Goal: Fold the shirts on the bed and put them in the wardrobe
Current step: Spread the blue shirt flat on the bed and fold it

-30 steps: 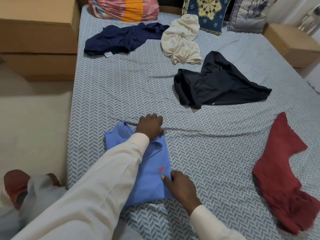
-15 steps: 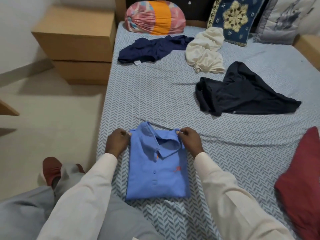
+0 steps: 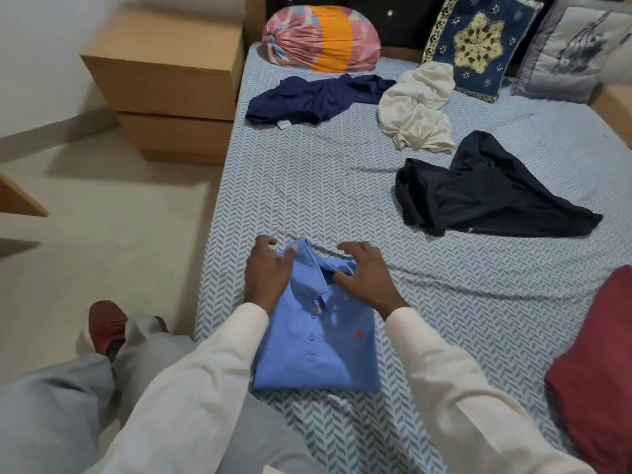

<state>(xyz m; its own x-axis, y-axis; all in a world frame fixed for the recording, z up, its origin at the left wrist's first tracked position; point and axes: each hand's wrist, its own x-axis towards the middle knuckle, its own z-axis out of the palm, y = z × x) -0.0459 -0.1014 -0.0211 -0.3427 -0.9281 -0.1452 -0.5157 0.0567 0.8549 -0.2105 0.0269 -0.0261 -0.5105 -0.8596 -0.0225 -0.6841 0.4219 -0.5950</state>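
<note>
A light blue polo shirt (image 3: pixel 318 347) lies folded into a neat rectangle at the bed's (image 3: pixel 307 186) near left edge, collar pointing away from me. My left hand (image 3: pixel 268 271) rests on its left shoulder, thumb at the collar, fingers loosely spread. My right hand (image 3: pixel 366 278) sits over the right side of the collar, fingers spread, thumb touching the collar. Unfolded shirts lie further off: a navy one (image 3: pixel 318 97), a cream one (image 3: pixel 417 111), a black one (image 3: pixel 478 193) and a dark red one (image 3: pixel 595 371) at the right edge. No wardrobe is in view.
A tied pink and orange cloth bundle (image 3: pixel 321 35) and two cushions (image 3: pixel 478 46) lean against the headboard. A brown bedside cabinet (image 3: pixel 171 80) stands left of the bed, beside beige floor. My leg and a red shoe (image 3: pixel 106 323) are at the lower left.
Both hands let go of the shirt's shoulder corners and moved inward onto the collar. A second ago they were pressing down the last fold.
</note>
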